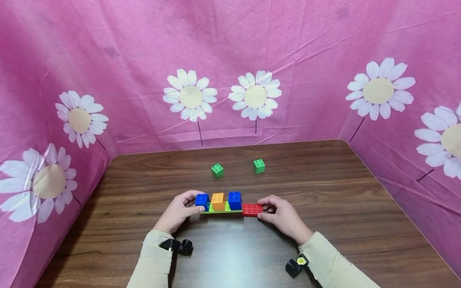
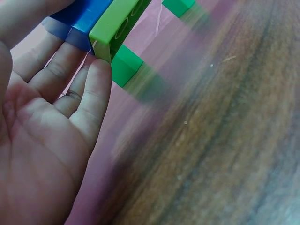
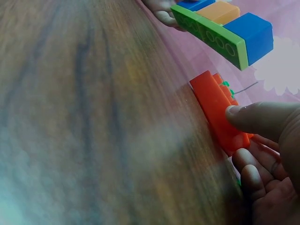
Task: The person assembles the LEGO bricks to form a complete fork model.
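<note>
My left hand (image 1: pixel 177 213) grips the left end of a light green building plate, its thumb and fingers around the blue brick (image 1: pixel 202 201) there. An orange brick (image 1: pixel 217 201) stands mid-plate and a second blue brick (image 1: pixel 235 200) near the right end. In the right wrist view the light green plate (image 3: pixel 211 36) is raised off the table, its hollow underside showing. My right hand (image 1: pixel 285 218) pinches the right end of a red studded brick (image 1: pixel 251 209) between thumb and fingers. The red brick lies low at the table, just right of the plate and below it.
Two green bricks, one left (image 1: pixel 217 171) and one right (image 1: pixel 259 166), sit farther back on the brown wooden table (image 1: pixel 151 176). A pink cloth (image 1: pixel 230 44) with white daisies hangs around the back and sides. Black wrist cameras sit on both sleeves.
</note>
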A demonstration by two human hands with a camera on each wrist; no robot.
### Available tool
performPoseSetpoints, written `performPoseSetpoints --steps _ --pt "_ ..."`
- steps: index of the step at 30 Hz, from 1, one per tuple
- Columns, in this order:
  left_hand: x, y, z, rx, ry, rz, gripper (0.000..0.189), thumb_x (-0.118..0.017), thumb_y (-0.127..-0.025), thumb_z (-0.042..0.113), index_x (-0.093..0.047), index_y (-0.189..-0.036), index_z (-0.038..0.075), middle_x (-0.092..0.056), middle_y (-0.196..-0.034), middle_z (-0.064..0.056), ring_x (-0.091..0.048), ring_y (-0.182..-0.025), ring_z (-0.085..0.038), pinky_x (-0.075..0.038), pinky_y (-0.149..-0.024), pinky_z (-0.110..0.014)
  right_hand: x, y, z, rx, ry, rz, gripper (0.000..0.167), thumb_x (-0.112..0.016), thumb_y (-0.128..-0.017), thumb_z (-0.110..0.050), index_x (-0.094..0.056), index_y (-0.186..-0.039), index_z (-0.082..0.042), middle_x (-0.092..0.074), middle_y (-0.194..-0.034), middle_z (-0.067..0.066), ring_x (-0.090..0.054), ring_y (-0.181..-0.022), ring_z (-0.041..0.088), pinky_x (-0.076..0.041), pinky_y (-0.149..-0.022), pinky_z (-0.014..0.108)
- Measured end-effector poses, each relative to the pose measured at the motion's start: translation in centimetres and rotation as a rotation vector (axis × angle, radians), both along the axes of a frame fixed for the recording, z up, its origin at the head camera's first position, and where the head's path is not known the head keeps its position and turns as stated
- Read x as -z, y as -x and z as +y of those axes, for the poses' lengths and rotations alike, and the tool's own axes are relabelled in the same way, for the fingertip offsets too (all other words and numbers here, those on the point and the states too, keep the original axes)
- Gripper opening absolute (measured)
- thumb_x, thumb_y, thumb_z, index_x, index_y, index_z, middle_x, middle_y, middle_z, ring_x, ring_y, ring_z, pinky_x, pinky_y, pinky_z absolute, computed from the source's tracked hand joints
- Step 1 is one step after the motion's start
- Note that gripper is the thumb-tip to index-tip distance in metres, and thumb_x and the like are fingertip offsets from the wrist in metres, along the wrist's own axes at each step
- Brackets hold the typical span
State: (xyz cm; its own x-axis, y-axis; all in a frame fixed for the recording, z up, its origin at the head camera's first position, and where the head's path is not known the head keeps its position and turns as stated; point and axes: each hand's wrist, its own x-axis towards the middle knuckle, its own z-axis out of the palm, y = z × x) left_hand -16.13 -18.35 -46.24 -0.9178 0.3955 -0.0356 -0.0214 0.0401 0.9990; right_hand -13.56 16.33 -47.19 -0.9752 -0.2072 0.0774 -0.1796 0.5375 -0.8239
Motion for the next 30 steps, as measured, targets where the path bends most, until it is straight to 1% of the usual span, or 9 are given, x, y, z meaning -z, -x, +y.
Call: performPoseSetpoints --steps 6,12,16,19,23,26,30 --pt "0.0 0.0 0.5 0.018 -0.004 0.013 0.044 -0.077 -0.087 0.004 -0.058 -0.125 -0.008 -0.066 -0.113 -0.009 -0.064 -0.098 -0.013 -0.055 -0.083 -0.026 -0.1 0.0 0.1 -0.002 0.020 -0.013 0.032 -0.086 -0.078 -0.013 -0.073 -0.107 -0.014 -0.067 -0.094 -0.006 -0.061 -0.085 0.013 -0.050 -0.072 0.025" --pt "0.2 0.0 0.8 0.012 -0.006 0.016 0.043 -0.076 -0.087 0.002 -0.059 -0.125 -0.008 -0.067 -0.112 -0.009 -0.065 -0.098 -0.012 -0.055 -0.083 -0.026 -0.1 0.0 0.3 -0.017 0.088 0.004 0.037 -0.088 -0.077 -0.015 -0.072 -0.111 -0.010 -0.067 -0.093 -0.001 -0.060 -0.082 0.014 -0.050 -0.070 0.025" --pt "0.2 0.1 1.0 0.010 0.002 0.018 0.043 -0.076 -0.087 0.003 -0.059 -0.125 -0.007 -0.067 -0.113 -0.010 -0.065 -0.099 -0.012 -0.055 -0.084 -0.026 -0.1 0.0 0.4 -0.022 0.153 0.018 0.038 -0.086 -0.079 -0.014 -0.071 -0.113 -0.008 -0.069 -0.098 0.003 -0.061 -0.084 0.017 -0.051 -0.072 0.025" --pt "0.2 0.1 1.3 0.015 0.007 0.023 0.044 -0.077 -0.087 0.004 -0.059 -0.126 -0.007 -0.067 -0.114 -0.012 -0.065 -0.099 -0.013 -0.055 -0.085 -0.026 -0.2 0.0 0.3 -0.011 0.194 0.025 0.037 -0.084 -0.081 -0.012 -0.070 -0.115 -0.006 -0.070 -0.102 0.005 -0.061 -0.086 0.020 -0.050 -0.073 0.025" --pt "0.0 0.0 1.7 0.021 0.015 0.027 0.044 -0.077 -0.087 0.006 -0.060 -0.126 -0.005 -0.066 -0.116 -0.014 -0.065 -0.100 -0.015 -0.055 -0.085 -0.027 -0.3 0.1 0.1 -0.001 0.235 0.034 0.038 -0.082 -0.083 -0.006 -0.069 -0.118 -0.003 -0.070 -0.108 0.012 -0.062 -0.090 0.028 -0.051 -0.075 0.025" --pt "-0.1 -0.2 2.2 0.017 0.022 0.038 0.043 -0.078 -0.087 0.007 -0.061 -0.125 -0.004 -0.066 -0.115 -0.013 -0.065 -0.098 -0.014 -0.055 -0.084 -0.027 -0.4 0.0 0.1 -0.018 0.254 0.053 0.038 -0.081 -0.083 -0.006 -0.068 -0.119 -0.002 -0.069 -0.110 0.013 -0.063 -0.093 0.027 -0.051 -0.077 0.025" --pt "-0.2 -0.2 2.9 0.010 0.021 0.062 0.043 -0.078 -0.086 0.005 -0.061 -0.125 -0.004 -0.067 -0.114 -0.014 -0.065 -0.098 -0.014 -0.055 -0.084 -0.027 -0.6 -0.2 0.1 -0.039 0.259 0.070 0.040 -0.083 -0.083 -0.012 -0.068 -0.119 -0.005 -0.069 -0.109 0.010 -0.063 -0.094 0.022 -0.052 -0.079 0.026"
